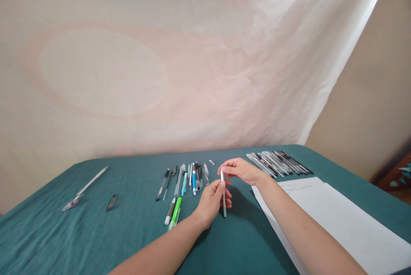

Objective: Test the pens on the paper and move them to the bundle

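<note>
Near the middle of the table, my left hand is closed round the barrel of a slim white pen, which stands nearly upright in view. My right hand pinches the pen's upper end between thumb and fingers; the very tip is partly hidden there. Just left of my hands lies a loose group of pens, among them a blue and white pen and a light turquoise one. Closer to me are a bright green marker and a grey pen with a white end.
A row of several pens lies at the back right. White paper sheets cover the right front. At left are a long white stick-like piece with a clear end and a small dark cap-like piece. A small pale piece lies behind my hands.
</note>
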Demonstrator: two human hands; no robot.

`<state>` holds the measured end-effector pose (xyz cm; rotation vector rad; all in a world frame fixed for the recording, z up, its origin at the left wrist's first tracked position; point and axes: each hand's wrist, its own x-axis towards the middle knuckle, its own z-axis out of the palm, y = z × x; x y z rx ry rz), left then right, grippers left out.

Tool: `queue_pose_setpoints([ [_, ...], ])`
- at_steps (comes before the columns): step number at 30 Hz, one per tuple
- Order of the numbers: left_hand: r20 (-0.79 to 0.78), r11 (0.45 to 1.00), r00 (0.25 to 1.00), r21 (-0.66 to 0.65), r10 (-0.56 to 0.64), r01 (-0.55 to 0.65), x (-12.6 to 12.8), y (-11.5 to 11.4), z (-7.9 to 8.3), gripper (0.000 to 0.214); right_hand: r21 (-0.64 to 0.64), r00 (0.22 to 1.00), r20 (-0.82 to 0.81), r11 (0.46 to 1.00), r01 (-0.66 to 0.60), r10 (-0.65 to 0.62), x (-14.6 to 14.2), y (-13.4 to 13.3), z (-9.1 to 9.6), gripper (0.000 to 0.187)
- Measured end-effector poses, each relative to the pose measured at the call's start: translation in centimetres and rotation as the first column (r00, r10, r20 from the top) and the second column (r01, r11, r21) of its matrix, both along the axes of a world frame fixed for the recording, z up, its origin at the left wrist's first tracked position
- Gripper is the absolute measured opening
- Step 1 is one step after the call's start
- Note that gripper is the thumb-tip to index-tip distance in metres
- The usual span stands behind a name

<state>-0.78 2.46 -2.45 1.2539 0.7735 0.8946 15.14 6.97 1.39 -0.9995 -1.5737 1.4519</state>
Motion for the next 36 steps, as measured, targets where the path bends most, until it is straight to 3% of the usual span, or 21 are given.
queue_pose_setpoints([
  [9, 0.036, 1.000, 0.999, 0.001, -0.019, 0.019, -0.2, 0.0, 0.0, 0.039, 0.076, 0.995, 0.097, 0.997, 0.030, -0.037, -0.2, -0.3, 0.7, 0.028],
  [18, 0.041, 0.999, 0.999, -0.038, -0.020, 0.022, -0.2, 0.2, 0.0, 0.044, 0.077, 0.994, 0.100, 0.996, 0.044, -0.051, -0.3, -0.1, 0.2, 0.030],
  [22, 0.070, 0.997, 0.997, -0.070, -0.018, 0.023, -0.3, 0.3, 0.2, 0.044, 0.137, 0.979, 0.169, 0.986, 0.093, -0.116, -0.6, -0.1, 0.3, 0.031],
  [26, 0.107, 0.995, 0.994, -0.092, -0.034, 0.043, -0.3, 0.3, 0.2, 0.043, 0.302, 0.910, 0.330, 0.942, 0.150, -0.250, -0.7, -0.7, 1.8, 0.029],
  [31, 0.124, 0.993, 0.992, -0.105, -0.034, 0.047, -0.3, 0.3, 0.1, 0.042, 0.517, 0.816, 0.417, 0.843, 0.149, -0.400, -0.5, -2.1, 5.1, 0.025],
  [36, 0.120, 0.993, 0.992, -0.109, -0.035, 0.048, -0.5, 0.3, 0.2, 0.042, 0.610, 0.752, 0.478, 0.788, 0.087, -0.453, -1.3, -3.5, 7.0, 0.028],
])
